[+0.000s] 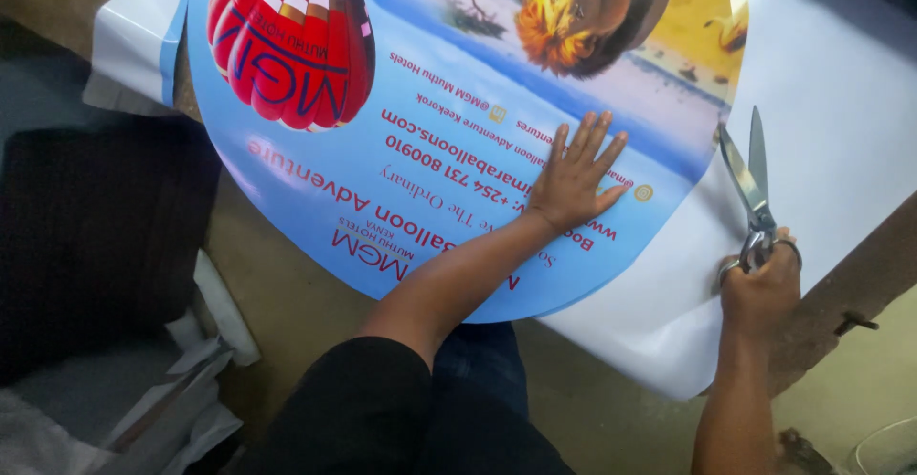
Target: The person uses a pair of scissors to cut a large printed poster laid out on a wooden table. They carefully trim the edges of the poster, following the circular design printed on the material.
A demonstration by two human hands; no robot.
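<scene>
One large round printed sheet (420, 150), blue with a red balloon picture, lies over white backing (821, 131) on your work surface. Your left hand (573, 177) presses flat on it, fingers spread and released, likely to keep it from shifting. Your right hand (759, 289) grips open scissors (750, 174) at its edge. No containers show clearly.

A worn brownish floor (287, 303) shows below the hands, a dark cushioned seat (95, 236) stands well left of them with crumpled pale offcuts (181, 399) beneath, and a rusty brown beam (850, 294) runs at right.
</scene>
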